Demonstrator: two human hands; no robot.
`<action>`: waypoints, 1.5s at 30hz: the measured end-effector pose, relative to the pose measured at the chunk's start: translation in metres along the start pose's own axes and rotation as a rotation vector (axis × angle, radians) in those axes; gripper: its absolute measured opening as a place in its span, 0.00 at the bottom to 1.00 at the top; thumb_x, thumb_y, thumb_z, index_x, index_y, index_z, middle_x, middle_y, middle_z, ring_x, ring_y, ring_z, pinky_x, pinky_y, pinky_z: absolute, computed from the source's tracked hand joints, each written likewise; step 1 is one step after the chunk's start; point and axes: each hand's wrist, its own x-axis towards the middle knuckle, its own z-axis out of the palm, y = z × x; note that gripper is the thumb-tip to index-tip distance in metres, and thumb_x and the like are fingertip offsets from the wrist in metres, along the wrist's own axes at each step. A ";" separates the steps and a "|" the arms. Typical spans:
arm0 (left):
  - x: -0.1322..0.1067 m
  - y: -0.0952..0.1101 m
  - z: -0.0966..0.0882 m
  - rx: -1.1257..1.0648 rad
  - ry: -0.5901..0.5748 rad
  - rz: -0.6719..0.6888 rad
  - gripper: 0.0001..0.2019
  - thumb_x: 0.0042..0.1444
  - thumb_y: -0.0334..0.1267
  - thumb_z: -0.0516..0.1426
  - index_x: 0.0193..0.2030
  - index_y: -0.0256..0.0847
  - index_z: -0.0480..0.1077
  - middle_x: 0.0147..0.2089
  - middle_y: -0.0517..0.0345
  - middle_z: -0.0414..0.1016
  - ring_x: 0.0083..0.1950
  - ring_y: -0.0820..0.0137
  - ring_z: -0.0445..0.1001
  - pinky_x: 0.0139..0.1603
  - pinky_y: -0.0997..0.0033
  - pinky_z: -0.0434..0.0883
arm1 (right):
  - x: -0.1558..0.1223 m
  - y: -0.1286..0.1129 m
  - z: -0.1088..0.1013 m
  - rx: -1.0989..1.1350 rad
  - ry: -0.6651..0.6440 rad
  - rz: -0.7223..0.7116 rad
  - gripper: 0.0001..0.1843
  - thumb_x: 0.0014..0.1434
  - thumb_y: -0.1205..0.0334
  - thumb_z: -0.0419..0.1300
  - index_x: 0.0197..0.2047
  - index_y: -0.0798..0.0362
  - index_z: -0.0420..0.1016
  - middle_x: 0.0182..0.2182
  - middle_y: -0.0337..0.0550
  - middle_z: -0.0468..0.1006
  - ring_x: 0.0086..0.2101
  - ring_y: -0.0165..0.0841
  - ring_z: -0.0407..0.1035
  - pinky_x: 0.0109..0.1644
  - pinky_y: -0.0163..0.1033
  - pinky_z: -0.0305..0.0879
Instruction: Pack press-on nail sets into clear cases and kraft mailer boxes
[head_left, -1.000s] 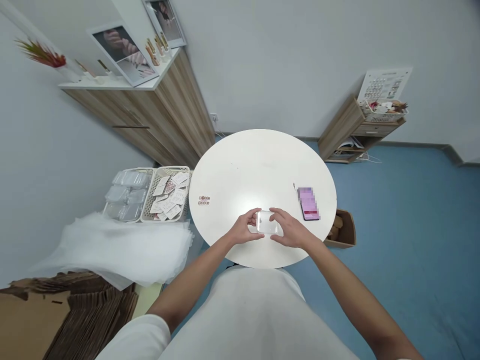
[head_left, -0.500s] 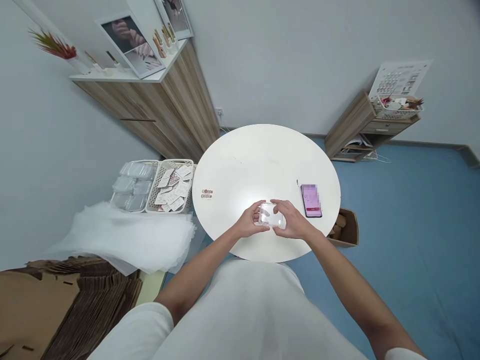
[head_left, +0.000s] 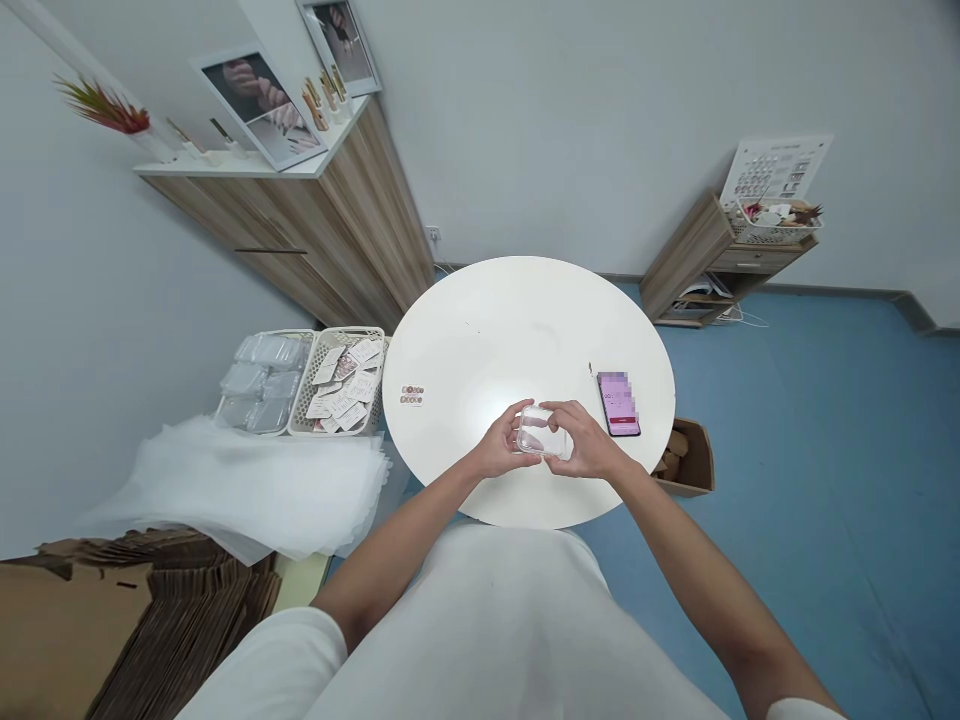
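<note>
A small clear plastic box [head_left: 541, 436] is held between both my hands over the near part of the white oval table [head_left: 517, 310]. My left hand [head_left: 501, 443] grips its left end, thumb below and fingers along the far side. My right hand [head_left: 585, 442] holds the right end, with its fingers curled over the top. Whether the lid is fully closed I cannot tell. A small card with two rows of brownish round pieces [head_left: 412, 396] lies at the table's left. To the right of my hands rests a phone [head_left: 619, 405] with its screen lit.
Left of the table stand a basket of clear plastic boxes [head_left: 262, 380] and a basket of printed cards [head_left: 346, 385]. White translucent sheets [head_left: 247, 490] and stacked flat cardboard [head_left: 187, 630] lie nearer me. A cardboard box [head_left: 690, 458] stands on the floor at right.
The view has shifted slightly, so the room sits a little lower in the picture. Both hands keep their hold on the clear box, which appears slightly tilted.
</note>
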 end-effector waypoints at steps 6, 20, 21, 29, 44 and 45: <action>-0.003 -0.001 0.001 -0.030 0.032 -0.030 0.43 0.35 0.34 0.65 0.58 0.48 0.50 0.45 0.51 0.66 0.42 0.67 0.69 0.39 0.68 0.68 | 0.000 0.004 0.002 -0.020 -0.008 -0.066 0.18 0.37 0.65 0.60 0.34 0.50 0.61 0.48 0.50 0.66 0.47 0.44 0.59 0.43 0.49 0.59; -0.006 -0.002 0.005 -0.128 0.024 -0.024 0.41 0.37 0.33 0.65 0.58 0.48 0.51 0.50 0.47 0.64 0.45 0.66 0.68 0.42 0.64 0.67 | -0.001 0.012 0.009 0.062 0.056 -0.049 0.21 0.35 0.64 0.60 0.36 0.49 0.61 0.47 0.49 0.66 0.45 0.41 0.61 0.44 0.47 0.61; -0.006 -0.002 0.005 -0.134 0.021 -0.030 0.41 0.37 0.33 0.65 0.58 0.48 0.51 0.50 0.46 0.64 0.45 0.66 0.68 0.42 0.64 0.67 | -0.001 0.012 0.011 0.070 0.063 -0.045 0.21 0.35 0.64 0.60 0.36 0.49 0.60 0.47 0.49 0.66 0.45 0.41 0.61 0.44 0.47 0.61; -0.010 -0.003 0.008 -0.155 0.028 -0.064 0.39 0.38 0.34 0.65 0.56 0.50 0.51 0.50 0.48 0.64 0.40 0.69 0.71 0.42 0.63 0.67 | -0.005 0.018 0.022 0.109 0.116 -0.057 0.20 0.35 0.62 0.59 0.35 0.49 0.59 0.45 0.49 0.67 0.46 0.42 0.62 0.45 0.47 0.60; -0.011 0.001 0.014 -0.170 0.018 -0.038 0.37 0.39 0.35 0.64 0.56 0.50 0.52 0.49 0.49 0.63 0.38 0.72 0.69 0.41 0.65 0.66 | -0.007 0.021 0.033 0.064 0.212 -0.126 0.18 0.38 0.60 0.56 0.35 0.50 0.57 0.44 0.51 0.65 0.46 0.44 0.61 0.43 0.51 0.61; -0.011 0.001 0.015 -0.175 0.019 -0.032 0.38 0.39 0.35 0.64 0.57 0.50 0.51 0.49 0.49 0.63 0.39 0.72 0.69 0.40 0.65 0.66 | -0.007 0.021 0.033 0.055 0.220 -0.136 0.18 0.38 0.59 0.55 0.35 0.50 0.57 0.44 0.51 0.65 0.46 0.44 0.61 0.43 0.51 0.61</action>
